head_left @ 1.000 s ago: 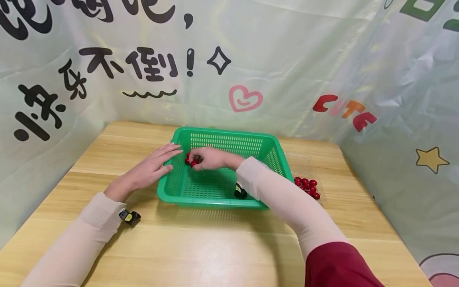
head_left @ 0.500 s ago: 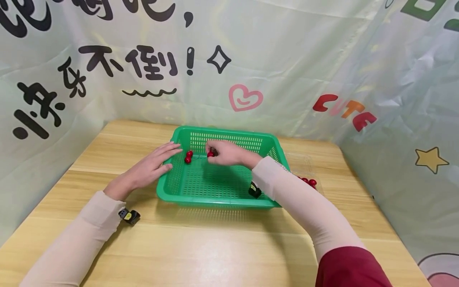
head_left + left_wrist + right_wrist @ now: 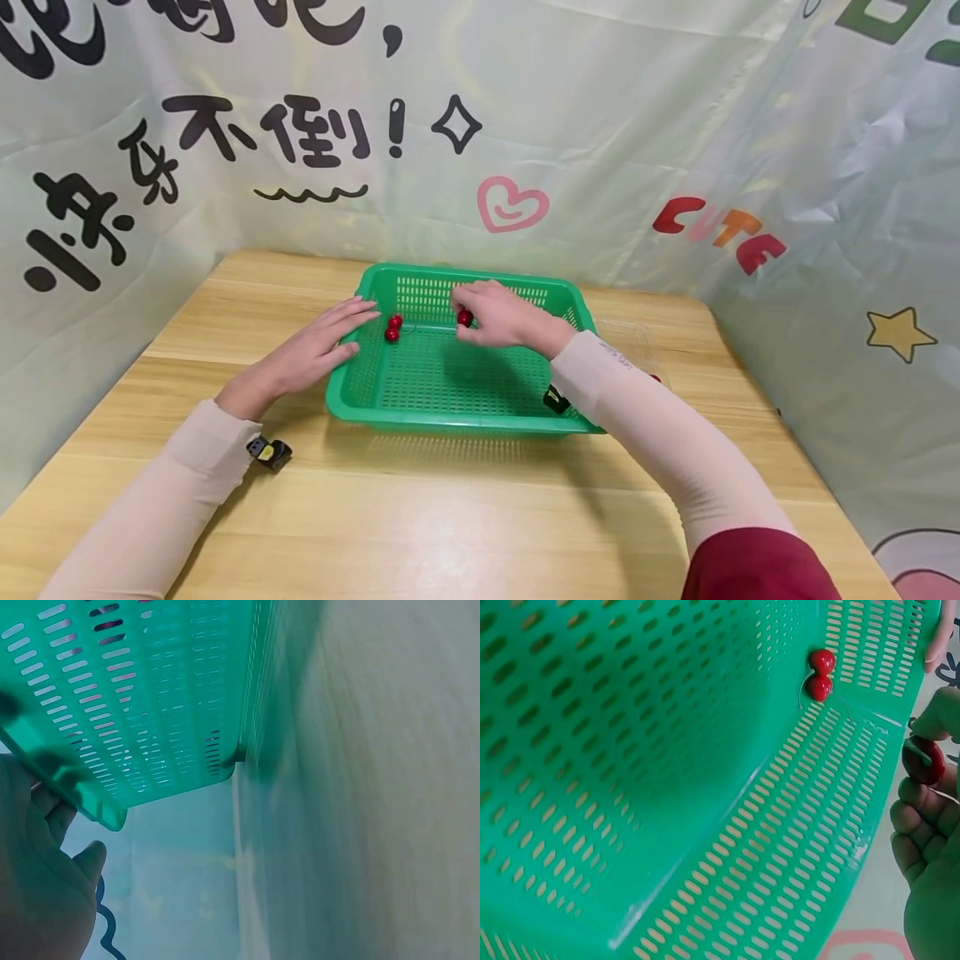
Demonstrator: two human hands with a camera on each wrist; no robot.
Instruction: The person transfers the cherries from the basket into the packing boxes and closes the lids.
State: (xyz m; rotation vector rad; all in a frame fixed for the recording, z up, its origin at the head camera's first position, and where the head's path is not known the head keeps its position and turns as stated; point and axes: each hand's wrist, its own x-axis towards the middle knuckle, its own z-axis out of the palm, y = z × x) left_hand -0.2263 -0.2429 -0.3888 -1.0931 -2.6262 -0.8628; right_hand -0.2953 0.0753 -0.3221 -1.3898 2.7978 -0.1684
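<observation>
My left hand rests with straight fingers on the left rim of a green plastic basket. In the left wrist view, that hand lies along the rim, thumb apart from the fingers. My right hand is over the back middle of the basket, pinching a dark red cherry between thumb and fingers. The right wrist view shows this cherry with its green stem. Two bright red cherries with stems lie together on the basket floor near the left wall.
A clear plastic box stands right of the basket, largely hidden behind my right sleeve; a bit of red fruit shows there. The wooden table meets a printed cloth backdrop behind and on both sides.
My right hand has moved right, away from the two cherries by the left wall, with a cherry in its fingers. My sleeve now covers most fruit in the box. The left hand stays put.
</observation>
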